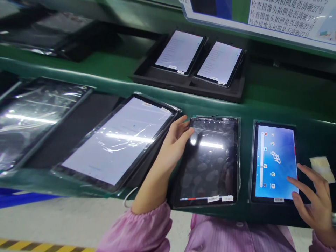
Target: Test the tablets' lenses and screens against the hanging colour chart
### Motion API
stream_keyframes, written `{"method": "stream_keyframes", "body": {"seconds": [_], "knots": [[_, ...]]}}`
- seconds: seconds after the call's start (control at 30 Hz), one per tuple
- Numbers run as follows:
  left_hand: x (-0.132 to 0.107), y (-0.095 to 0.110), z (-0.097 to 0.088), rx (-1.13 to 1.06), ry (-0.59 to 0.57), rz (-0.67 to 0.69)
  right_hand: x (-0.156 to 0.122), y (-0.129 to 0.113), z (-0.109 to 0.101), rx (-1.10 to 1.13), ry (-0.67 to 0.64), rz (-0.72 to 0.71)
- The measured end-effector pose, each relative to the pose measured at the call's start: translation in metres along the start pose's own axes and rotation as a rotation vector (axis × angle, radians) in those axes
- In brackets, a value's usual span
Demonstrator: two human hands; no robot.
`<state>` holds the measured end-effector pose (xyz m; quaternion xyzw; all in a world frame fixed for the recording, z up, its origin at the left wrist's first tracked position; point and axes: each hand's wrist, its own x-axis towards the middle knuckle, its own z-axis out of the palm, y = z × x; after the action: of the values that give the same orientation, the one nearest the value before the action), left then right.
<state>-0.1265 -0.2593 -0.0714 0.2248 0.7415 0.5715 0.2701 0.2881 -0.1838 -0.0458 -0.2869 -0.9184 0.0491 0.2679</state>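
My left hand (176,142) is at the upper left corner of a tablet (210,164) with a dark, glossy screen in clear film. Its thumb lies on the front corner and the other fingers curl at the edge, gripping it. Two white labels are stuck along that tablet's near edge. To the right lies a smaller tablet (278,154), lit with a blue home screen and app icons. My right hand (316,196) is over its right edge, fingers spread and holding nothing. The index fingertip is at the screen; whether it touches, I cannot tell.
Left of my arm lies a large film-covered tablet (118,140) with a white screen. Another wrapped tablet (39,119) is farther left. At the back, a black tray (165,82) holds two lit tablets. A pale pad (322,168) sits far right; a printed sign (286,21) hangs above.
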Motion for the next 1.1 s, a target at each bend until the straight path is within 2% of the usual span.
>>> {"method": "stream_keyframes", "body": {"seconds": [0.2, 0.4, 0.63, 0.9, 1.1], "knots": [[0.008, 0.000, 0.004, -0.056, 0.027, -0.050, 0.007, -0.017, 0.010, 0.007, -0.148, -0.147], [0.008, -0.002, 0.006, -0.129, 0.049, -0.058, 0.007, -0.025, 0.016, 0.040, -0.217, -0.141], [0.007, -0.004, 0.003, -0.114, 0.030, -0.021, -0.001, -0.013, 0.011, 0.016, -0.067, -0.159], [0.008, -0.007, 0.002, -0.114, 0.022, 0.003, -0.001, -0.016, 0.012, 0.038, -0.087, -0.139], [0.020, -0.004, 0.000, -0.031, -0.030, -0.019, -0.009, -0.006, 0.008, 0.020, -0.068, -0.181]]}}
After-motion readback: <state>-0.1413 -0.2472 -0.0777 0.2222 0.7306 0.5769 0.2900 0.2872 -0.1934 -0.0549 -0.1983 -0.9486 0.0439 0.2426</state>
